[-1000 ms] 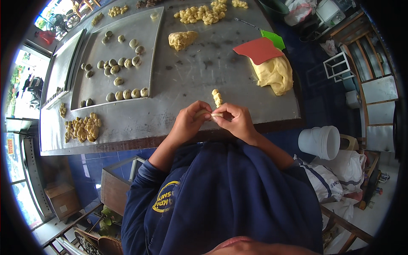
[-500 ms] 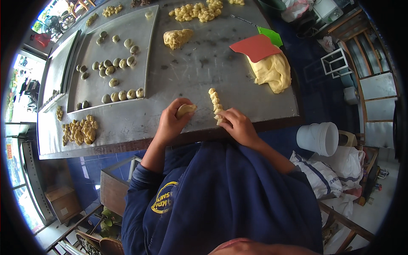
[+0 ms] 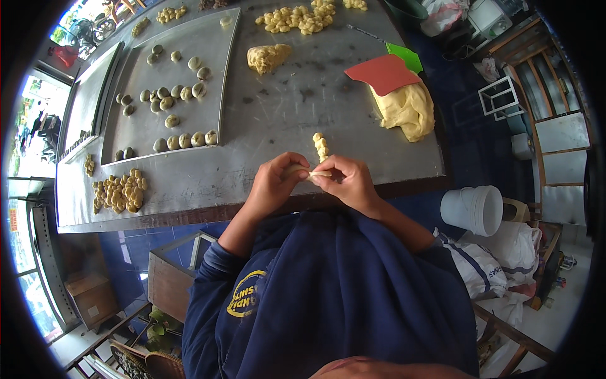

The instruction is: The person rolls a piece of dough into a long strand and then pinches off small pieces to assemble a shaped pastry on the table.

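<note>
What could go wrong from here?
The left hand and right hand pinch one dough strip; it might tear. They are near the edge of the table, so a dropped piece could fall off. The row of dough pieces lies just beyond the right hand, which might knock it.

Sweatshirt (image 3: 353, 271): round yellow logo (image 3: 247, 294) with lettering, around 7 o'clock
Sack (image 3: 466, 258): dark letters (image 3: 497, 273), 4 o'clock-ish
Sign (image 3: 13, 220): little red one at 9 o'clock, too tiny tbh

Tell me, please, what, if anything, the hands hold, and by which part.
A dough strip: the left hand holds its left part, the right hand pinches it near its right end.
</note>
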A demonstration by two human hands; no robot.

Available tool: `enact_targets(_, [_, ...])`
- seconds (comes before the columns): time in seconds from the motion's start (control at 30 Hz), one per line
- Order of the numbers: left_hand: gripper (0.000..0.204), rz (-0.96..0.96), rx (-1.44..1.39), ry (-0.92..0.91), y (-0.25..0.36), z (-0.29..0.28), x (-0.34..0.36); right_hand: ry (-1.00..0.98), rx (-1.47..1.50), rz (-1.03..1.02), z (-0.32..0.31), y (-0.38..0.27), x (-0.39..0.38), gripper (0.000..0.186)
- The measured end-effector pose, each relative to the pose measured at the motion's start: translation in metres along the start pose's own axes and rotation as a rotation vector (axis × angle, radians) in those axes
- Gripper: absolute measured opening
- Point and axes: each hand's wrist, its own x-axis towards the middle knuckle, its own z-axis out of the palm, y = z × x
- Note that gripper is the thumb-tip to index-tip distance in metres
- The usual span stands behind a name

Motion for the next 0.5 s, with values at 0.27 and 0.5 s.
enact_targets(0.27, [0.021,-0.105,0.219,0.305,-0.007,-0.022,-0.003,0.164,0.059,-0.126,-0.036,0.031,0.029,0.017])
enact_targets(0.5, [0.03,-0.243,-0.009,0.117,-0.014,-0.015,-0.006,0.178,-0.73,-0.116,-0.028,0.057,0.05,0.028])
